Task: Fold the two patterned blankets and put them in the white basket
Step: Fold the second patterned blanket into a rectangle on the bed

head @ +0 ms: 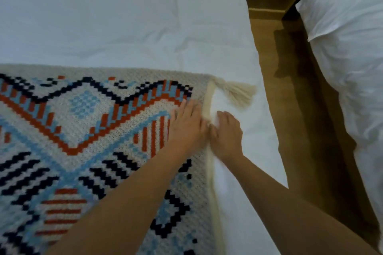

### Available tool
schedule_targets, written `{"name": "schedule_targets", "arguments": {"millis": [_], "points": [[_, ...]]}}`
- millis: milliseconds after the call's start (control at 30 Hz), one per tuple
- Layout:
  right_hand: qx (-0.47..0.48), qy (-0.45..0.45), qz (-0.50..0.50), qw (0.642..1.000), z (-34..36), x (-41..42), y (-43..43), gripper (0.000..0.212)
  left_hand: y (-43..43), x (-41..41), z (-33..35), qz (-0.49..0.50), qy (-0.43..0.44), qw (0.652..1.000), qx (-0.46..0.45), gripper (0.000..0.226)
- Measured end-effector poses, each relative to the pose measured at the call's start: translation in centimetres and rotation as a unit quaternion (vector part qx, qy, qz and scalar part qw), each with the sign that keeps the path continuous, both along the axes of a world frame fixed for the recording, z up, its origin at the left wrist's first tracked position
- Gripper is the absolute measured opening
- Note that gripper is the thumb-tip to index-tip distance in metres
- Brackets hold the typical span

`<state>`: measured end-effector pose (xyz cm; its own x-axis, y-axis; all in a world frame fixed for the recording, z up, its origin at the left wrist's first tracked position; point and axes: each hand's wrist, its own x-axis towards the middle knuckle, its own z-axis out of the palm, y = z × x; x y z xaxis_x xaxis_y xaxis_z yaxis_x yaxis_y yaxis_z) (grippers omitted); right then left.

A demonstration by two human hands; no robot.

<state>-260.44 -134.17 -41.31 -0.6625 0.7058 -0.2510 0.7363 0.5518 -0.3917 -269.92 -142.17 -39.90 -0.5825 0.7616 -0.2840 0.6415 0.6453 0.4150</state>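
Reaching forward from the lower edge of the view, both bare forearms stretch out over a bed covered in white bedding. The left hand lies palm down with fingers extended and close together, pressed flat on the patterned blanket just inside its cream edge; it grips nothing. The right hand sits right beside it, thumb side touching or nearly touching the left, fingers curled downward at the blanket's border where it meets the white sheet; whether those fingers pinch the edge cannot be told from the blur. Ahead of the right hand, a cream tassel fans out from the blanket's corner onto the sheet. The blanket spreads to the left of both hands and back beneath the left forearm. Further right of the right hand, a strip of wooden floor separates this bed from a second white bed.
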Motion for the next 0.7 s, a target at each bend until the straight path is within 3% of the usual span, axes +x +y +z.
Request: {"name": "schedule_targets", "arguments": {"millis": [133, 267, 433, 500, 567, 700], "points": [[0.005, -0.02, 0.013, 1.0, -0.4, 6.1, -6.3, 0.04, -3.3, 5.4, 0.3, -0.073, 0.009, 0.996, -0.047, 0.057], [-0.031, -0.018, 0.016, 0.999, 0.6, 11.5, -11.5, 0.033, -7.6, 10.0, 0.4, -0.08, -0.032, 0.989, -0.12, 0.062], [-0.099, -0.005, -0.087, 0.991, 2.3, 17.5, -17.8, 0.025, -13.1, 16.5, 1.3, -0.094, -0.052, 0.982, -0.158, 0.062], [-0.146, -0.002, -0.164, 0.976, 2.8, 19.8, -19.8, 0.031, -15.2, 18.8, 1.7, -0.086, -0.075, 0.983, -0.143, 0.062], [-0.177, -0.011, -0.223, 0.959, 2.9, 22.2, -21.4, 0.021, -17.1, 21.0, 1.9, -0.087, -0.096, 0.983, -0.13, 0.061], [-0.23, -0.04, -0.23, 0.945, 3.0, 27.8, -24.7, 0.033, -20.7, 25.3, 2.4, -0.114, -0.101, 0.979, -0.137, 0.06]]}}
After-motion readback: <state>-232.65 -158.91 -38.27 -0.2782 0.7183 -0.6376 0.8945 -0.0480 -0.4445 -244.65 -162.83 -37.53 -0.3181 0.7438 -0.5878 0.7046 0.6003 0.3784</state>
